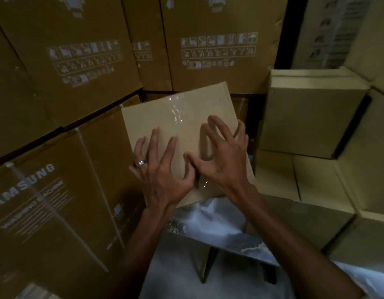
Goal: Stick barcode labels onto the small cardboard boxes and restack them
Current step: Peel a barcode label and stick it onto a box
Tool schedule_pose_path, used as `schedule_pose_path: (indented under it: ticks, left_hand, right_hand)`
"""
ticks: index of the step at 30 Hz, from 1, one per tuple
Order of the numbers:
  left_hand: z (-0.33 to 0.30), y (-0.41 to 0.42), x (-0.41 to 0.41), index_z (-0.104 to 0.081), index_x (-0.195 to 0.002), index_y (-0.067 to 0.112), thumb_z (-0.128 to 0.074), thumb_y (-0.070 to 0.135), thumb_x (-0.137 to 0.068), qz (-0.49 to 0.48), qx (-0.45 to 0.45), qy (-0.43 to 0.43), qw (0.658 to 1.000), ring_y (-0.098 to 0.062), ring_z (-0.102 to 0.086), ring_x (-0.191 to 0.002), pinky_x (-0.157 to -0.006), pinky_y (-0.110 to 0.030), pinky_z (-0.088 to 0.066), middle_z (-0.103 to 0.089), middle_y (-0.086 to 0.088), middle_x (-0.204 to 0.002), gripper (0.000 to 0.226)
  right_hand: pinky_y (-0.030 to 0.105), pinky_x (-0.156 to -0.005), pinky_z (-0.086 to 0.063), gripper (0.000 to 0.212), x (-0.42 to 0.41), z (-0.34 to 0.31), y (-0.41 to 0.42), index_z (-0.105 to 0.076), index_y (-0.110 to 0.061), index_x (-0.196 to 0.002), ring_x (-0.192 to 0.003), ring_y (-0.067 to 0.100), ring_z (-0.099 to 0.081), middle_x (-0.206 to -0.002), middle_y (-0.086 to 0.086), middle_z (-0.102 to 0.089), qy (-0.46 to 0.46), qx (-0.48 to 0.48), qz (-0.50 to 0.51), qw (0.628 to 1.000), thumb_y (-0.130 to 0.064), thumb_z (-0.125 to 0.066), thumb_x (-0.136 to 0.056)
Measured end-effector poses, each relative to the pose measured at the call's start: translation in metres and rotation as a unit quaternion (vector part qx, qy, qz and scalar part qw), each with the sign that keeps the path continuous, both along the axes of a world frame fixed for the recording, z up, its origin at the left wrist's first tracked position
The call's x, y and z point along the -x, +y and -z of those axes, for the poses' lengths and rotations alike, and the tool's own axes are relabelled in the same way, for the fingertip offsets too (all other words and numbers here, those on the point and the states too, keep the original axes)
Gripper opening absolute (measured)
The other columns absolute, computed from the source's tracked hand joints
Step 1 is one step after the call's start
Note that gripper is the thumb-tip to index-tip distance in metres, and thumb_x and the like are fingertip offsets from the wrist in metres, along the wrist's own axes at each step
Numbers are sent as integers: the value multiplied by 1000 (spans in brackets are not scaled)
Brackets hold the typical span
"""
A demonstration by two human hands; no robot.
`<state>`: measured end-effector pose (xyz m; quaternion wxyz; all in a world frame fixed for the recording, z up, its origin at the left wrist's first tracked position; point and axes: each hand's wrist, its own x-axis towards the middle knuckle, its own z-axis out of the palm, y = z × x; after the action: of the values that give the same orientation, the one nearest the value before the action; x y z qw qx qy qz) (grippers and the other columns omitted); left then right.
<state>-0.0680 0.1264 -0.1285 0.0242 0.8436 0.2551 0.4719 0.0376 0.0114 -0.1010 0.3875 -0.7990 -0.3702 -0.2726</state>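
Note:
A small tan cardboard box (165,117) sits tilted in the middle of the view, a strip of clear shiny tape running down its top face. My left hand (163,171), a silver ring on one finger, rests on the box's near left part with fingers spread. My right hand (225,156) arches over the near right part, fingertips touching the cardboard and fingers curled around the right edge. No barcode label shows on the face I see. The box's underside and near edge are hidden by my hands.
Large brown washing-machine cartons (57,190) are stacked at the left and behind (219,50). Small pale cardboard boxes (311,117) are stacked at the right, several more below them (316,180). White plastic wrapping (219,223) lies beneath my forearms.

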Motion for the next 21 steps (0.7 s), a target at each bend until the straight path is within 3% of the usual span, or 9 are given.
schedule_pose_path:
  ticks: [5,11,17,21]
  left_hand:
    - [-16,-37,-21,-62,-139,29,-61,53,-78,62,-73,-43,994,-38,-37,-143,-103,-50,-38,-40,-5,-160,66]
    - [-22,-98,-62,-65,-138,22,-61,47,-82,168,-112,-95,975,-47,-43,-136,-111,-52,-37,-42,-16,-158,61]
    - [-5,-146,-108,-64,-139,24,-71,47,-72,225,-125,-104,961,-42,-38,-139,-109,-55,-37,-41,-14,-158,71]
    - [16,-164,-130,-67,-135,24,-75,47,-67,240,-136,-106,955,-39,-36,-138,-113,-46,-31,-43,-15,-157,72]
  right_hand:
    - [66,-106,-35,80,-4,-11,-54,-61,-19,-138,-142,54,-25,-155,-4,-46,-77,-29,84,993,-64,-71,-73]
    - [60,-118,-23,79,-19,-6,-130,-62,-17,-138,-146,50,-27,-154,-5,-48,-118,-68,181,974,-65,-72,-77]
    - [65,-118,-20,77,-49,24,-193,-62,-10,-137,-140,46,-42,-151,4,-51,-154,-63,215,962,-59,-76,-80]
    - [68,-117,-22,75,-65,47,-218,-65,-8,-134,-137,45,-47,-147,11,-54,-168,-68,215,959,-55,-81,-78]
